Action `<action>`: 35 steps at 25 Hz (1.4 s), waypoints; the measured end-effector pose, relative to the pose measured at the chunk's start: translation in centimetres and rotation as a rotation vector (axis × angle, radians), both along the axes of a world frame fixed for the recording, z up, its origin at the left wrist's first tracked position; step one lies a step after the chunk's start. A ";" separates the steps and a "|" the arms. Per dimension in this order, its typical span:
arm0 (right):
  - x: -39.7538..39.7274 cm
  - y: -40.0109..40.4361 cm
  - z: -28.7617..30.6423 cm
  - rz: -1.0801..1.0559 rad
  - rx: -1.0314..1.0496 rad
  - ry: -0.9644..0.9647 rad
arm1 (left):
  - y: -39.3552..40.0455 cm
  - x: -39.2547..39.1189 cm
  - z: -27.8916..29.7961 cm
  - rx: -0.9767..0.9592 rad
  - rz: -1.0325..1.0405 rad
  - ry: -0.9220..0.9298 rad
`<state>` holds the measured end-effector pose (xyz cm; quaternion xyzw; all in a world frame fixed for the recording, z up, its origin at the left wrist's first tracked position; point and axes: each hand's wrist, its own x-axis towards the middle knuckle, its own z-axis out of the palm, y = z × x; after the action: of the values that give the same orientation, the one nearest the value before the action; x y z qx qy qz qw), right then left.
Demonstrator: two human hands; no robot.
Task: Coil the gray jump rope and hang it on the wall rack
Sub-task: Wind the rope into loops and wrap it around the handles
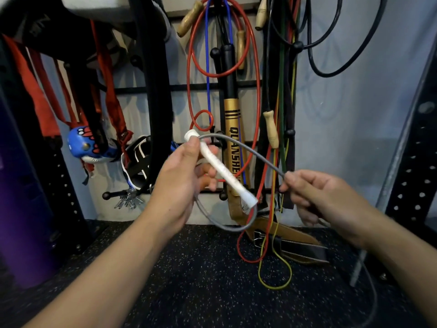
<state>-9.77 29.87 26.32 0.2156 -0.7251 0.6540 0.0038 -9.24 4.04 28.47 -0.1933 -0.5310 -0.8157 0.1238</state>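
My left hand [182,183] grips the white handle [222,170] of the gray jump rope, thumb near its top cap, the handle slanting down to the right. The gray cord [250,149] arcs from the handle's top over to my right hand [316,195], which pinches it between thumb and fingers. Another loop of gray cord [227,226] hangs below the handle, and more cord trails down past my right forearm toward the floor. The wall rack [216,53] with black knob pegs is straight ahead, behind both hands.
Red, blue and black jump ropes with wooden handles [189,18] hang on the rack, beside a gold bat [234,129] and colored resistance bands [282,114]. Red wraps and a blue glove [82,144] hang left. A leather belt [293,242] lies on the speckled floor. Perforated uprights stand at both sides.
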 end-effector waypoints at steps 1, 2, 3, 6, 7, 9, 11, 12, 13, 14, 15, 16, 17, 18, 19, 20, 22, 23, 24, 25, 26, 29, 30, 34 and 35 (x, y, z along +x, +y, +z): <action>0.2 -0.9 -0.2 0.031 0.003 -0.009 | 0.6 0.1 0.1 0.084 0.020 -0.004; 0.3 -1.9 -0.4 0.066 -0.005 -0.019 | 1.2 0.2 0.2 0.148 0.034 -0.015; 0.6 -2.9 -0.6 0.095 -0.022 -0.022 | 1.7 0.3 0.1 0.193 0.043 -0.025; 1.1 -4.5 -0.7 0.084 -0.069 0.052 | 2.0 0.3 -0.3 0.239 0.045 -0.018; 1.1 -4.6 -0.6 0.059 -0.081 0.076 | 1.9 0.3 -0.4 0.238 0.047 -0.013; 0.9 -4.5 -0.2 0.001 -0.083 0.091 | 1.5 0.3 -0.7 0.212 0.042 -0.009; 0.6 -4.1 0.0 -0.052 -0.024 0.103 | 1.0 0.0 -1.1 0.114 0.074 -0.042; 0.4 -3.7 0.1 -0.079 0.036 0.127 | 0.6 0.0 -1.2 0.009 0.120 -0.058; 0.3 -3.2 0.3 -0.106 0.107 0.159 | 0.1 0.0 -1.1 -0.145 0.201 -0.057; 0.2 -2.7 0.6 -0.123 0.176 0.193 | -0.4 0.0 -0.9 -0.354 0.320 -0.022; 0.3 -2.3 1.0 -0.127 0.242 0.224 | -0.9 0.1 -0.6 -0.596 0.453 0.057; 0.4 -2.0 1.4 -0.119 0.314 0.256 | -1.1 0.3 -0.2 -0.819 0.553 0.176; 0.5 -2.0 1.7 -0.107 0.392 0.292 | -0.9 0.5 0.4 -0.989 0.581 0.298; 0.7 -2.0 2.0 -0.093 0.471 0.335 | -0.4 0.7 1.1 -1.109 0.528 0.371; 0.8 -2.2 2.2 -0.075 0.538 0.383 | 0.5 0.8 1.8 -1.201 0.430 0.397; 1.0 -2.4 2.4 -0.049 0.585 0.426 | 1.5 0.9 2.4 -1.279 0.322 0.394; 1.3 -2.6 2.7 0.003 0.602 0.452 | 3.1 1.0 3.2 -1.350 0.132 0.335; 1.4 -2.4 2.8 0.013 0.591 0.438 | 3.5 0.9 3.4 -1.360 0.070 0.299; 1.4 -2.2 2.8 0.012 0.580 0.420 | 3.7 0.8 3.6 -1.378 0.028 0.263; 1.4 -1.9 2.7 0.011 0.564 0.398 | 3.6 0.7 3.6 -1.403 -0.003 0.227; 1.4 -1.6 2.7 0.013 0.536 0.368 | 3.4 0.6 3.5 -1.434 -0.020 0.203; 1.4 -0.1 2.8 -0.032 0.430 0.280 | 2.2 -0.1 3.2 -1.446 -0.013 0.247; 1.4 0.6 2.9 -0.073 0.405 0.272 | 1.5 -0.4 3.0 -1.380 0.005 0.259; 1.0 3.4 2.4 -0.256 0.256 0.209 | -1.6 -1.7 3.0 -0.572 -0.069 0.030; 0.8 3.5 1.9 -0.258 0.222 0.175 | -1.8 -1.7 3.0 -0.365 -0.086 -0.002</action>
<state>-8.94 33.39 28.21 0.1757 -0.8115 0.5426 0.1268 -10.97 2.20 31.43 -0.2344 -0.6616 -0.7104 0.0511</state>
